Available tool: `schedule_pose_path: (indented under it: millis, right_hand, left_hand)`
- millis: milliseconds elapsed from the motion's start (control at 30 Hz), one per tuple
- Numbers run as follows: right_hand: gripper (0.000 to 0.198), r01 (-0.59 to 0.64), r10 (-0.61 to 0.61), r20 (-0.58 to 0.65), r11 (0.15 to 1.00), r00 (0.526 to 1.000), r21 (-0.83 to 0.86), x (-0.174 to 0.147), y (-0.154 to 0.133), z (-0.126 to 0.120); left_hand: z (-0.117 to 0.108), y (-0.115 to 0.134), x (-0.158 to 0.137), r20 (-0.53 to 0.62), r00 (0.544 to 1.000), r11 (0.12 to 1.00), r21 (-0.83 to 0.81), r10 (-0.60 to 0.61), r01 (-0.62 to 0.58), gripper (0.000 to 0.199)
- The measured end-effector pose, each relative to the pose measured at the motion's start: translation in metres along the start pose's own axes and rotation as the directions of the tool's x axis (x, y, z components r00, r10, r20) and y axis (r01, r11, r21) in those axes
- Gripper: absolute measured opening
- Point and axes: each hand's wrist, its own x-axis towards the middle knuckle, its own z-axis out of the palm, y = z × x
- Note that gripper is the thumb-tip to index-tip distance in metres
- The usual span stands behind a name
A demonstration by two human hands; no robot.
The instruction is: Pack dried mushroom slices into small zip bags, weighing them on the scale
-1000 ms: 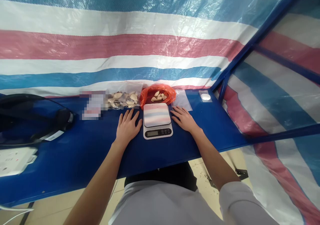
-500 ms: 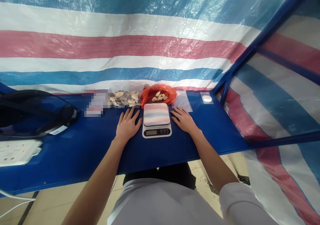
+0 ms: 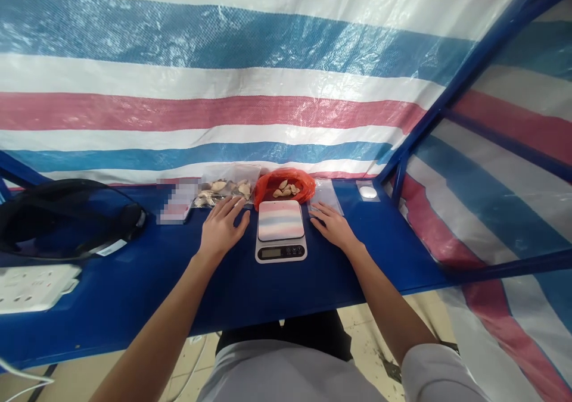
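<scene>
A white digital kitchen scale (image 3: 280,226) sits on the blue table (image 3: 384,253) between my hands, its mirror-like platform reflecting the striped sheet. Left of it, my left hand (image 3: 223,223) is open with nothing in it; its fingertips overlap the lower edge of a clear plastic bag (image 3: 245,178) of pale dried slices. My right hand (image 3: 333,223) rests open to the right of the scale, fingers at the lower part of a flat clear bag (image 3: 328,193). Behind the scale lies an open red plastic bag (image 3: 307,184) with several pale pieces (image 3: 286,190) in it.
A white oval object (image 3: 368,192) on clear plastic lies at the back right. At left are a blurred-out packet (image 3: 176,205), a black strapped headset (image 3: 67,217) and a white power strip (image 3: 38,286). A striped sheet (image 3: 223,110) hangs behind, with a blue frame bar (image 3: 415,131) at right.
My view has tilted up, so the table items sit lower. My left hand has shifted slightly left and forward, up to the bag of slices; my right hand has barely moved.
</scene>
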Motion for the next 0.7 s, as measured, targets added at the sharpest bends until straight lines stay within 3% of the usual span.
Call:
schedule_pose_path:
  millis: [300,533,700]
  right_hand:
    - [0.03,0.008,-0.008,0.014,1.0,1.0,-0.003,0.004,0.009,0.011]
    - [0.032,-0.01,0.009,0.03,1.0,1.0,0.016,0.007,0.009,0.014]
    - [0.034,-0.019,0.019,0.042,1.0,0.999,0.011,0.007,0.009,0.016]
  left_hand:
    - [-0.002,-0.032,0.054,0.133,0.988,0.99,0.102,0.078,-0.092,0.043]
    - [0.002,-0.052,0.064,0.245,0.969,0.975,0.207,0.023,-0.075,0.054]
    - [0.001,-0.067,0.063,0.268,0.963,0.982,0.181,-0.001,-0.049,0.06]
